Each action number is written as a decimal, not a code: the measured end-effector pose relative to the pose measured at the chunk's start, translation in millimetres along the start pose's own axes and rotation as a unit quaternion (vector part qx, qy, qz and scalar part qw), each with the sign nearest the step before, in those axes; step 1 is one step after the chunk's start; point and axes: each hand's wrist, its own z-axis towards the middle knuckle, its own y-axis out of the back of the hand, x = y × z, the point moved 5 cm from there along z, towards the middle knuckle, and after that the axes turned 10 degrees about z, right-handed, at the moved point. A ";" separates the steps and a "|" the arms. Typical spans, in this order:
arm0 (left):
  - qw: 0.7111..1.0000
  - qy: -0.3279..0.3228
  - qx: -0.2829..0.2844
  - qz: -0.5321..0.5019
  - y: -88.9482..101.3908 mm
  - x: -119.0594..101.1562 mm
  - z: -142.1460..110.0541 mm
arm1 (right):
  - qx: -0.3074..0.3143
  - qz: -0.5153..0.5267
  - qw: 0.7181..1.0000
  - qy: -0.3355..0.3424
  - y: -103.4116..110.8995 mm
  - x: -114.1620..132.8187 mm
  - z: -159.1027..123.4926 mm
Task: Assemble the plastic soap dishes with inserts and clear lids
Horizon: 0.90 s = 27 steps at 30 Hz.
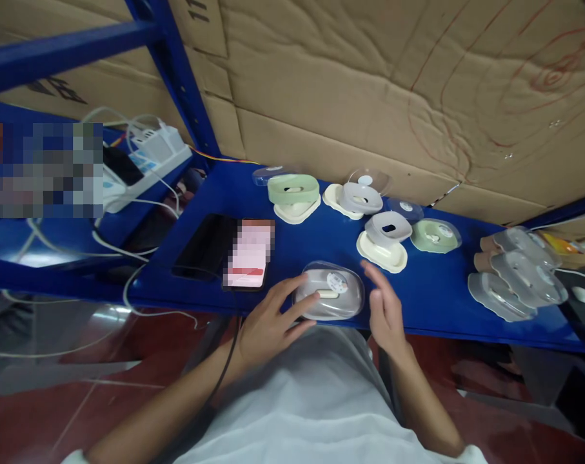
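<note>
A grey oval soap dish (316, 309) with a clear lid and a round sticker stands at the blue table's front edge, a pale slot piece showing through the lid. My left hand (273, 316) comes in from its left side, fingers spread, with the fingertips resting on the lid. To the right of the dish, my right hand (387, 312) is open, its fingers stretched up and apart from the dish. Behind them lie a grey dish ring (387, 225) on a cream base (382, 254), and a green lidded dish (435, 237).
A lit phone (249, 254) lies left of the dish, beside a black flat object (205, 248). Farther back are a green ring (293, 188) and another grey ring (362, 198). Stacked dishes (519, 277) stand at right. Cables and a power strip (151, 167) are at left; cardboard (345, 96) walls the back.
</note>
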 end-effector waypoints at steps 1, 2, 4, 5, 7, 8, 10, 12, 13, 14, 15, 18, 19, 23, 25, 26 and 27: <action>1.000 -0.002 -0.007 0.002 0.3 -0.4 -0.5 | 0.064 -0.015 0.998 0.019 -3.8 1.3 -0.2; 1.000 -0.004 -0.013 0.004 0.5 -0.8 -1.0 | 0.122 -0.035 0.991 0.040 -7.8 3.4 -1.1; 1.000 -0.001 -0.018 0.008 0.6 -0.6 -2.0 | 0.185 -0.081 0.975 0.087 -12.9 9.6 -2.3; 1.000 0.005 -0.017 0.007 0.3 0.2 -2.3 | 0.192 -0.099 0.970 0.108 -13.8 13.2 -2.0; 1.000 0.014 -0.008 -0.006 -0.6 2.7 -2.6 | 0.205 -0.125 0.960 0.147 -15.8 20.5 -0.7; 1.000 0.016 -0.002 -0.014 -1.1 4.2 -2.7 | 0.215 -0.137 0.953 0.160 -16.9 23.2 0.2; 1.000 0.012 0.003 -0.028 -1.7 7.2 -2.9 | 0.231 -0.158 0.943 0.181 -18.0 26.4 1.9; 0.999 0.006 -0.001 -0.032 -1.3 10.1 -3.6 | 0.233 -0.171 0.936 0.201 -17.4 28.0 1.9; 0.999 0.003 -0.006 -0.034 -1.0 11.1 -4.1 | 0.228 -0.176 0.934 0.213 -16.4 28.5 0.6; 0.999 -0.001 -0.009 -0.037 -0.8 11.4 -4.5 | 0.221 -0.183 0.931 0.225 -15.0 29.0 -1.6; 0.999 -0.006 -0.010 -0.041 -0.8 11.0 -4.9 | 0.216 -0.189 0.929 0.235 -13.6 29.1 -4.5; 0.998 -0.022 0.012 -0.059 -2.8 6.0 -4.7 | 0.215 -0.188 0.926 0.246 -8.8 27.3 -13.5; 0.998 -0.023 0.025 -0.061 -4.1 4.0 -4.1 | 0.219 -0.177 0.928 0.243 -7.4 26.0 -15.0; 0.997 0.000 0.068 -0.048 -9.8 0.9 -1.5 | 0.226 -0.150 0.937 0.220 -4.5 19.8 -9.5; 0.997 0.006 0.069 -0.042 -10.3 1.4 -0.9 | 0.232 -0.182 0.930 0.219 -4.6 18.5 -5.6; 0.997 0.002 0.069 -0.040 -10.0 1.4 -0.4 | 0.236 -0.201 0.925 0.222 -3.7 18.6 -5.0; 0.997 -0.006 0.071 -0.037 -9.7 0.9 0.6 | 0.238 -0.218 0.920 0.223 -1.6 19.0 -5.8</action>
